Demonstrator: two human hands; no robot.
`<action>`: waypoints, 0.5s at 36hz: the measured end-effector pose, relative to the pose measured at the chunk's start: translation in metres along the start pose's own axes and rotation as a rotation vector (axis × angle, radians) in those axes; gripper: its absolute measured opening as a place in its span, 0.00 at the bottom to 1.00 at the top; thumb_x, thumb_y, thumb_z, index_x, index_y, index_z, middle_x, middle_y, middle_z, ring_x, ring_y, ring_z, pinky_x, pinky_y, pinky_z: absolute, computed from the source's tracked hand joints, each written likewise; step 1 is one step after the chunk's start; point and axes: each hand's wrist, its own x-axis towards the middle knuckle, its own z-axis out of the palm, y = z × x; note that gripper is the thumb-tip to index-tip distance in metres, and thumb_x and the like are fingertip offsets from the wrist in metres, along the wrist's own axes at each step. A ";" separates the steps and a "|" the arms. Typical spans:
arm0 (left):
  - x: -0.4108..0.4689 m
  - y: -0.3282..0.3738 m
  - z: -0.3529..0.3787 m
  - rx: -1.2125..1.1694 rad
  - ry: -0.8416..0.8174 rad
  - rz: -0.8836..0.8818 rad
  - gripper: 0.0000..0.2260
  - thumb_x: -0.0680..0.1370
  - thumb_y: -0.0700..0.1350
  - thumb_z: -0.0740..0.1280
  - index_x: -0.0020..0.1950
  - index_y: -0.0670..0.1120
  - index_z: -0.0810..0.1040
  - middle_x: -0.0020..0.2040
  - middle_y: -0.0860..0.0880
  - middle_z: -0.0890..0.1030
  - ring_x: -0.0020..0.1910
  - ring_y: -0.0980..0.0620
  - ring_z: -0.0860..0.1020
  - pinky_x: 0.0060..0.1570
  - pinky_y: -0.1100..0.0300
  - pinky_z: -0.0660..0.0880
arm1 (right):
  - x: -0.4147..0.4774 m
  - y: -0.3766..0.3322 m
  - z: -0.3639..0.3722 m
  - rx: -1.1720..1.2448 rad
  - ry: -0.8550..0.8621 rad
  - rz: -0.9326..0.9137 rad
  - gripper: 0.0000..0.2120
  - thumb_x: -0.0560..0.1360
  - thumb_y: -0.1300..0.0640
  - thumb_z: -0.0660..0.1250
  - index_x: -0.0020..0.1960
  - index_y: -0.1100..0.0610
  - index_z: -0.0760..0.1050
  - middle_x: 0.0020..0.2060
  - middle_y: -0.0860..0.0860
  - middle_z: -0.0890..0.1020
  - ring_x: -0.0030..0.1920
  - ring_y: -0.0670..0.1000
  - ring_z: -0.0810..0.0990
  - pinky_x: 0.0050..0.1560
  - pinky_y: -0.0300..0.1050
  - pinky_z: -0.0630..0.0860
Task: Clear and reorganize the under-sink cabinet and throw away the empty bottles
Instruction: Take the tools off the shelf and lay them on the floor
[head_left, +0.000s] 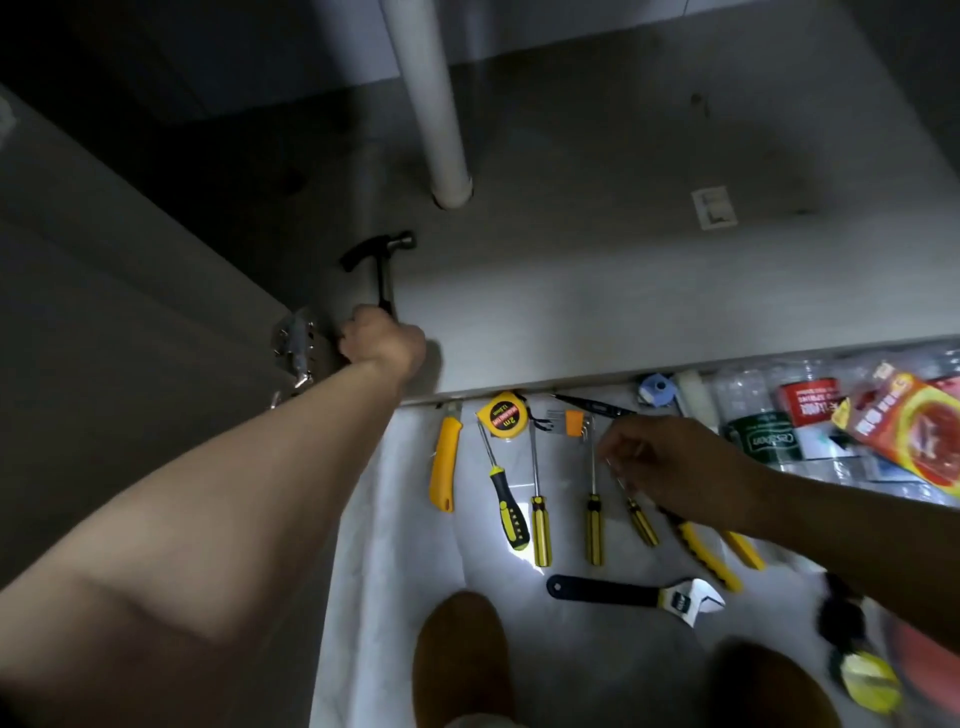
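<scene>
My left hand (382, 338) is shut on the handle of a black hammer (382, 257), whose head rests on the grey cabinet floor (597, 270) near its front left corner. My right hand (675, 467) hovers over tools laid out on the white floor, its fingers pinched on the thin shaft of a small yellow-handled screwdriver (641, 522). Empty clear plastic bottles (763, 431) lie at the right beside the cabinet's front edge.
A white drain pipe (439, 114) comes down into the cabinet floor. On the floor lie a yellow utility knife (445, 462), a tape measure (503, 415), screwdrivers (540, 525), pliers (711, 556), an adjustable wrench (634, 595) and a red carton (914, 431). The door hinge (296, 343) is at left.
</scene>
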 end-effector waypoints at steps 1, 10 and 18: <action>-0.005 -0.003 0.001 -0.063 -0.011 0.002 0.19 0.76 0.41 0.64 0.67 0.39 0.76 0.67 0.37 0.76 0.67 0.35 0.73 0.68 0.49 0.73 | -0.001 0.000 0.000 0.045 0.008 0.022 0.10 0.79 0.63 0.65 0.52 0.50 0.80 0.42 0.46 0.83 0.39 0.42 0.83 0.38 0.34 0.77; -0.099 -0.042 0.000 -0.278 -0.214 0.400 0.16 0.67 0.30 0.59 0.40 0.48 0.80 0.42 0.45 0.81 0.44 0.48 0.77 0.43 0.59 0.70 | -0.028 0.018 0.002 0.325 0.123 0.178 0.11 0.79 0.67 0.61 0.48 0.57 0.81 0.38 0.56 0.84 0.36 0.49 0.84 0.34 0.37 0.76; -0.170 -0.094 0.005 -0.315 -0.639 0.296 0.17 0.68 0.17 0.57 0.44 0.34 0.78 0.41 0.38 0.75 0.42 0.50 0.71 0.37 0.61 0.64 | -0.037 0.037 0.021 0.345 0.105 0.287 0.10 0.80 0.65 0.62 0.47 0.55 0.81 0.36 0.53 0.84 0.33 0.45 0.82 0.35 0.38 0.77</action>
